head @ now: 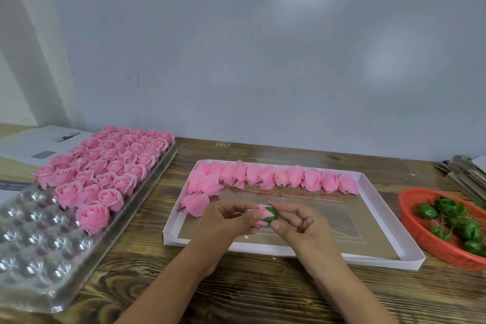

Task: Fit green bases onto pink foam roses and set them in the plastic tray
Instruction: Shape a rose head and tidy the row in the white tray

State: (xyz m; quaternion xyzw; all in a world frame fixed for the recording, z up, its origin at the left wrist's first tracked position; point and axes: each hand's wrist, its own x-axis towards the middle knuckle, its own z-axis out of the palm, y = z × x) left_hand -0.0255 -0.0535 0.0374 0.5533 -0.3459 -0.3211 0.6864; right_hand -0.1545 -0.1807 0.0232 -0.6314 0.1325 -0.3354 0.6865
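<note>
Printed sheets (39, 144): dark blocks of print, too blurred to read.
Small sticker (223, 143) on worktop (263, 297): illegible.
Dark label (13, 186): letters unreadable.

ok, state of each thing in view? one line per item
left hand: grips the held rose
right hand: pinches the green base
held rose: on its side, green base on its end
plastic tray: far part filled with upright roses, near cups empty
white box: unfitted roses lying along far edge
red basket: holds loose green bases
</note>
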